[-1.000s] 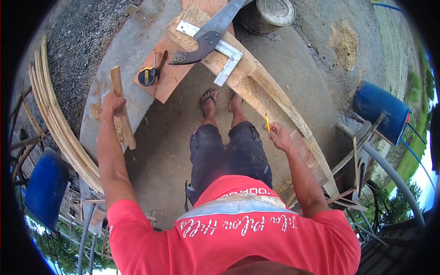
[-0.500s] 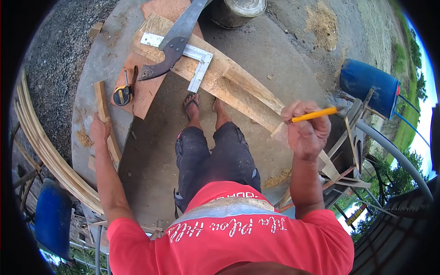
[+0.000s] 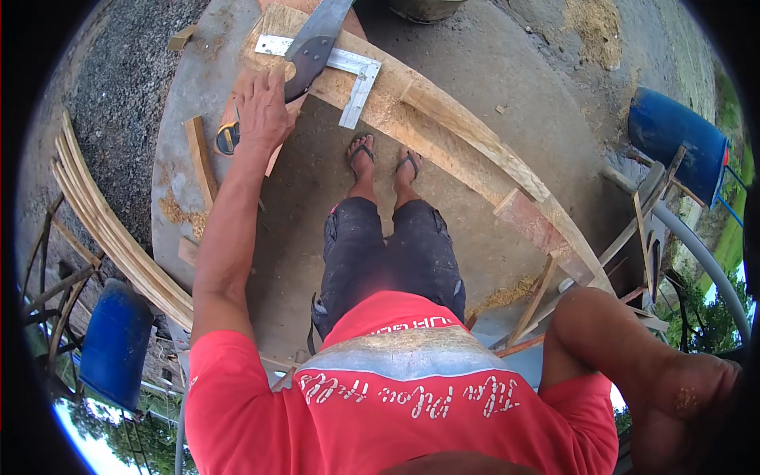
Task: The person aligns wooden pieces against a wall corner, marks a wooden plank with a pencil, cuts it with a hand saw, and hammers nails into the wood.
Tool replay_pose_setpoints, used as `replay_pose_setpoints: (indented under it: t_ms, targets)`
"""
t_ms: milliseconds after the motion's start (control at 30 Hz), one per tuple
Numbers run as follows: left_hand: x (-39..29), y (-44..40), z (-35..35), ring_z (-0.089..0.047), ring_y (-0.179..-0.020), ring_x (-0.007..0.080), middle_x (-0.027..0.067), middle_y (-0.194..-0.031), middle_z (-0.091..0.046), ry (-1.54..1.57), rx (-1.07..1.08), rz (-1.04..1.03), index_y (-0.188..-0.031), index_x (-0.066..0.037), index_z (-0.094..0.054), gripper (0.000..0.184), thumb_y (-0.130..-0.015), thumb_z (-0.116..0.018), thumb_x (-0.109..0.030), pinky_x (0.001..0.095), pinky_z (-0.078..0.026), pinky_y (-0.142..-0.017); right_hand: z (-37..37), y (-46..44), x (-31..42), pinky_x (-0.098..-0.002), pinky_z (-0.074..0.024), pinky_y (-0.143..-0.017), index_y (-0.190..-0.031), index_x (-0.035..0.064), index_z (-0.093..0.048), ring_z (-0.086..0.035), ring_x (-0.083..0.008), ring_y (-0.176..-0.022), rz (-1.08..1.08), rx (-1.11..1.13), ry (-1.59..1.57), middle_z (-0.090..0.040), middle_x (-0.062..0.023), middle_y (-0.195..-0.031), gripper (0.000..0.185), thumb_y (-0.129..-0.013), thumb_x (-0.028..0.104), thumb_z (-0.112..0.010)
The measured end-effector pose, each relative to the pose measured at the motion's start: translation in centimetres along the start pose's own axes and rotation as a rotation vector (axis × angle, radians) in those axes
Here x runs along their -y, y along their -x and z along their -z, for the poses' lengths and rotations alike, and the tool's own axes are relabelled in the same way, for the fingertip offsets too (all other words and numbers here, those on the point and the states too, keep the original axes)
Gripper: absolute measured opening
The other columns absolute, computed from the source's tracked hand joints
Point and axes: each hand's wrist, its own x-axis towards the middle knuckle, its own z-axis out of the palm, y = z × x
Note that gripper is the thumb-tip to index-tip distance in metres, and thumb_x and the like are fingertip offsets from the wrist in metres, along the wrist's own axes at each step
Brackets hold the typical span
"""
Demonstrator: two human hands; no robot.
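My left hand [image 3: 264, 111] is at the handle of the hand saw [image 3: 310, 57], its fingers spread over the grip end. Under the saw lies a metal square [image 3: 360, 91] on a wide wooden board [image 3: 372, 107]. The tape measure [image 3: 228, 138] is partly hidden beside my left wrist. A short wood strip [image 3: 201, 158] rests on the concrete slab at the left. My right hand [image 3: 701, 388] is raised at the lower right edge, close to the camera and in shadow; its fingers are mostly hidden, and no pencil shows.
Curved wood strips [image 3: 119, 229] stand at the left, near a blue barrel [image 3: 117, 344]. Another blue barrel [image 3: 678, 142] is at the right, beside leaning wood pieces. A metal bucket [image 3: 426, 9] sits at the top edge. Sawdust [image 3: 592, 32] lies at the upper right.
My left hand has let go of the short wood strip and moved up to the saw handle. My right hand, earlier holding a yellow pencil, has swung back to the lower right edge.
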Motion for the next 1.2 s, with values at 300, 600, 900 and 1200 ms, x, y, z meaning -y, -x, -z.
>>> replay_pose_setpoints:
  t_ms: [300,600,900,1200]
  targets:
    - [-0.9,-2.3,-3.7,-0.043,-0.124,0.0307,0.0135,-0.130,-0.049,-0.162,0.277,0.085,-0.142,-0.018,-0.027,0.080,-0.075,-0.070,-0.021,0.0570,-0.031,-0.097,0.6,2.7,-0.1,-0.0242,-0.0397,-0.064,-0.073,0.0124,-0.059,-0.049,-0.0123,-0.072,-0.195,0.054,0.009,-0.056,0.0037,-0.071,0.008,-0.081,0.011,-0.059]
    - [0.1,-3.6,-5.6,-0.057,-0.102,0.0366,0.0189,-0.108,-0.060,-0.086,0.107,-0.052,-0.143,-0.017,-0.024,0.077,-0.073,-0.051,0.001,0.0471,-0.040,-0.090,2.6,3.6,-1.1,-0.0295,-0.0409,-0.077,-0.095,0.0113,-0.062,-0.056,-0.0157,-0.084,0.023,-0.082,0.055,-0.063,-0.0017,-0.090,0.019,-0.084,0.026,-0.059]
    - [-6.2,3.6,4.5,-0.059,-0.069,0.0219,0.0130,-0.085,-0.061,0.603,-0.351,-0.005,-0.124,-0.005,-0.050,0.045,-0.082,-0.063,-0.013,0.0315,-0.049,-0.065,0.4,23.7,-24.5,-0.0395,-0.0444,-0.085,-0.118,-0.0006,-0.054,-0.055,-0.0327,-0.096,-0.517,0.350,0.761,-0.059,-0.0169,-0.101,0.061,-0.073,0.035,-0.074]
    - [-15.9,14.3,5.3,-0.049,-0.065,0.0082,0.0028,-0.078,-0.056,0.987,0.080,0.370,-0.124,0.002,-0.050,0.044,-0.082,-0.057,-0.006,0.0240,-0.045,-0.062,-5.3,32.9,-33.3,-0.0418,-0.0405,-0.083,-0.105,0.0122,-0.057,-0.048,-0.0254,-0.101,-0.610,0.787,0.952,-0.052,-0.0057,-0.102,0.049,-0.065,0.034,-0.075]
